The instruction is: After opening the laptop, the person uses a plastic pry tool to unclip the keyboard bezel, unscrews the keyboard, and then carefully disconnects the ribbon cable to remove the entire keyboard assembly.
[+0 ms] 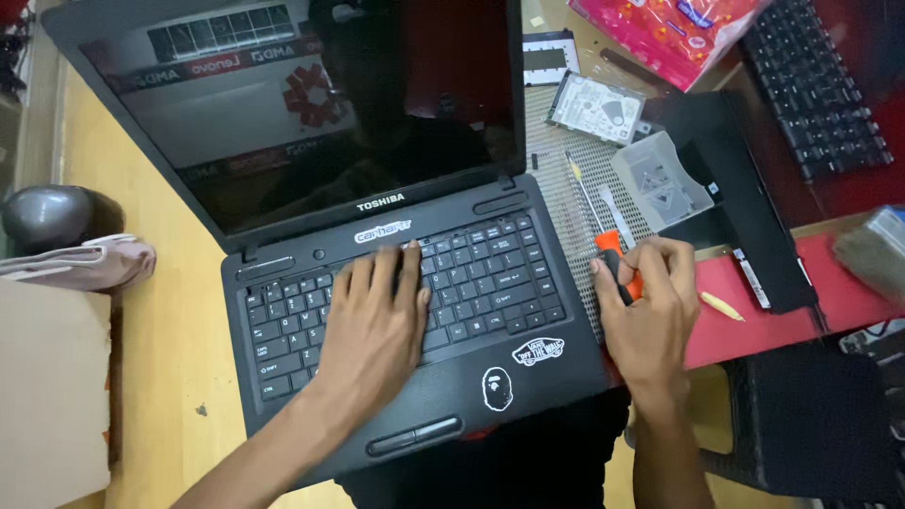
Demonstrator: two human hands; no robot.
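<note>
**A:** What sits at the far left?

**B:** A rounded dark grey object (45, 215) at the edge of the pale wooden table (160, 311), with a folded pinkish cloth (90, 262) just below it.

**A:** And in the middle?

**B:** An open black plastic laptop (396, 283) with a dark, unlit screen and white stickers on its palm rest. The left hand (372, 330) lies flat on the keyboard, fingers (386, 269) stretched out and slightly spread, holding nothing, only pressing on the keys.

**A:** Further right?

**B:** The right hand (650, 316) rests just beside the laptop's right edge, on a white perforated mat (566, 160). Its fingers are curled shut around the orange-and-black handle of a slim metal-shafted screwdriver (613, 254), whose shaft points away from the person across the mat.

**A:** Beyond that?

**B:** A bare silver hard drive (596, 106) lies on the mat's far end, a clear plastic box (662, 179) near it, a flat black panel (745, 207) on a red surface, and a loose black keyboard (815, 85) at the top right.
</note>
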